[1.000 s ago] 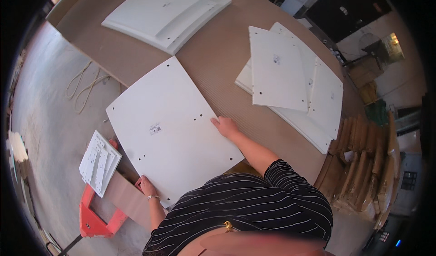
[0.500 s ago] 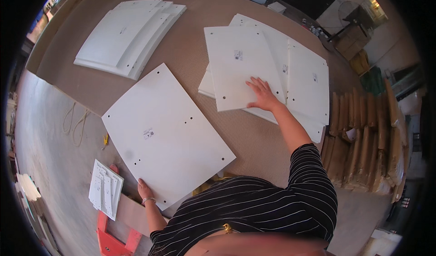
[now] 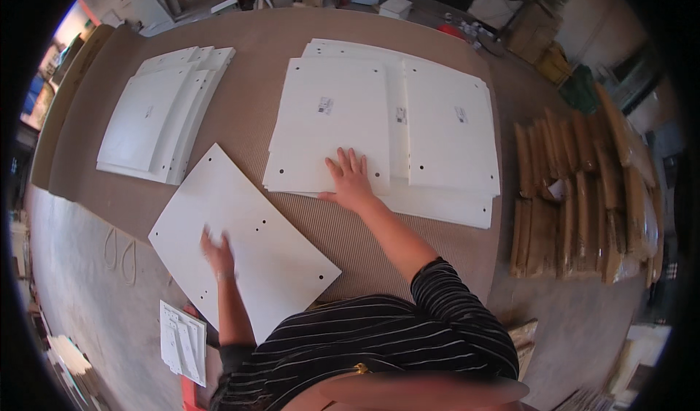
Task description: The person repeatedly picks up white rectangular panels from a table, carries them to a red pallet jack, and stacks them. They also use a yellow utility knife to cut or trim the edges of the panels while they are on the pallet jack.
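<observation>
Brown wrapped packages [image 3: 576,192] are standing in stacked rows to the right, their contents hidden by the wrapping, and a cardboard box [image 3: 530,32] is sitting farther back. Ribbed brown sheeting is covering the tabletop [image 3: 251,75], while grey floor [image 3: 80,243] is showing at left. Smaller white panels [image 3: 182,345] are lying at lower left, below the tabletop's edge. On the tabletop, a stack of white panels [image 3: 146,119] is resting at left. The loose white panel [image 3: 255,258], smooth and dotted with dark holes, is lying askew in front of the person. The left hand [image 3: 217,250] is hovering over or touching it (motion blur is hiding which), ungripped, fingers apart. The right hand [image 3: 350,183] is resting, fingers splayed, on the labelled top panel [image 3: 335,123] of the right-hand pile.
</observation>
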The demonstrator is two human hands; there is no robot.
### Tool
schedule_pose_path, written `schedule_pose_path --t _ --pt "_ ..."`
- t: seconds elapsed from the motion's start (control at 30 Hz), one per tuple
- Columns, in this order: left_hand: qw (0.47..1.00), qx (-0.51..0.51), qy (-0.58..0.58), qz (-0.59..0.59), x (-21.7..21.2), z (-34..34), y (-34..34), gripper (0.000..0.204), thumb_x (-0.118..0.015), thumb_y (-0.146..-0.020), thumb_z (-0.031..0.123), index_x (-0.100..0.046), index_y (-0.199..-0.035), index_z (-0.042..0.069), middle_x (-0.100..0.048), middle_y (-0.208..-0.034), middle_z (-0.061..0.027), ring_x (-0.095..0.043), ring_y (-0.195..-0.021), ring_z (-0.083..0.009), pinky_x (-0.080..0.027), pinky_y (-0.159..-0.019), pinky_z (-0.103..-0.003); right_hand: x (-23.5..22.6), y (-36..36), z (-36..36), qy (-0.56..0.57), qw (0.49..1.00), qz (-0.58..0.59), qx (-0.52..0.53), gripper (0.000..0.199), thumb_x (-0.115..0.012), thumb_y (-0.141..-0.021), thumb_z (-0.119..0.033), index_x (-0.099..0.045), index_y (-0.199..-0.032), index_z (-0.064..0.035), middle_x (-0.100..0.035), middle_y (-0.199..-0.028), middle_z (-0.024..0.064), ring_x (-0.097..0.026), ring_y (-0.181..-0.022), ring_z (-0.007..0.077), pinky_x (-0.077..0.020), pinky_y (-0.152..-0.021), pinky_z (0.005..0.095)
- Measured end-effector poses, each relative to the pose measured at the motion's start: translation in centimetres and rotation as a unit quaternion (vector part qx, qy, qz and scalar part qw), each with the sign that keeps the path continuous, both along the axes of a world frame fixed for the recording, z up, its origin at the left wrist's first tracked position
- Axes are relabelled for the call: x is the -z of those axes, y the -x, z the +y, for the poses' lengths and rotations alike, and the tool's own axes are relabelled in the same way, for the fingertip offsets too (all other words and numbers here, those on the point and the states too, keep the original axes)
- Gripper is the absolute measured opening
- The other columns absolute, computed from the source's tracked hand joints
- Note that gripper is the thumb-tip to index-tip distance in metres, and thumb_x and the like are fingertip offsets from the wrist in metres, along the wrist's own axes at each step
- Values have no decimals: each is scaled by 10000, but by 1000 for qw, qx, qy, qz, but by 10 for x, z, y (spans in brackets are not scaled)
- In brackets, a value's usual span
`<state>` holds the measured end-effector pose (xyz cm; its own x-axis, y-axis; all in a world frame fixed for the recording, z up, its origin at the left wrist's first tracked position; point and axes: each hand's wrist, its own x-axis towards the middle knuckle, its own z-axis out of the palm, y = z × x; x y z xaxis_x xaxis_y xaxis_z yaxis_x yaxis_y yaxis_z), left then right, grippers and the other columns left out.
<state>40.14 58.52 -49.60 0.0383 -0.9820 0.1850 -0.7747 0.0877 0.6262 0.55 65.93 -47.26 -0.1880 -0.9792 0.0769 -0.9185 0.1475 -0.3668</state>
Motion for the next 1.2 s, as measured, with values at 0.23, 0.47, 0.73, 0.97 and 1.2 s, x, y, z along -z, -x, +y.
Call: schedule_pose_path --t 0.23,0.47,0.73,0.97,1.2 --pt "959 121 -224 -126 -27 -140 265 761 -596 -769 555 -462 -1209 -52 -506 -1228 -225 -469 -1173 -334 -358 -990 -418 17 231 65 166 938 -50 301 709 -601 -843 -321 -282 -1365 38 -284 -1415 241 -257 -1323 364 -210 -1100 424" --pt "968 56 -107 -222 -28 -145 348 741 -587 -728 635 -517 -1112 4 -511 -1178 -149 -491 -1142 -290 -399 -923 -429 -1 364 164 -100 845 -206 484 824 -566 -789 -576 -328 -1369 -42 -314 -1417 199 -360 -1268 334 -306 -1035 427" --pt "957 95 -237 -138 -31 -172 363 870 -604 -699 656 -482 -1143 -82 -558 -1149 -264 -549 -1075 -373 -441 -901 -412 29 347 176 -66 881 -117 453 859 -579 -770 -585 -293 -1380 -51 -269 -1445 177 -282 -1310 357 -269 -1065 418" --pt "935 165 -250 -187 -24 -208 359 974 -562 -704 686 -439 -1223 -129 -516 -1197 -299 -524 -1126 -355 -412 -944 -409 44 342 188 -8 891 -123 437 801 -604 -785 -504 -358 -1332 26 -314 -1423 172 -261 -1314 366 -252 -1079 401" --pt "926 203 -306 -90 -26 -213 339 898 -558 -748 642 -466 -1220 -116 -552 -1178 -243 -579 -1041 -300 -432 -913 -360 35 333 192 36 837 -188 513 614 -589 -830 -398 -433 -1323 -69 -509 -1250 161 -437 -1188 303 -337 -996 383"
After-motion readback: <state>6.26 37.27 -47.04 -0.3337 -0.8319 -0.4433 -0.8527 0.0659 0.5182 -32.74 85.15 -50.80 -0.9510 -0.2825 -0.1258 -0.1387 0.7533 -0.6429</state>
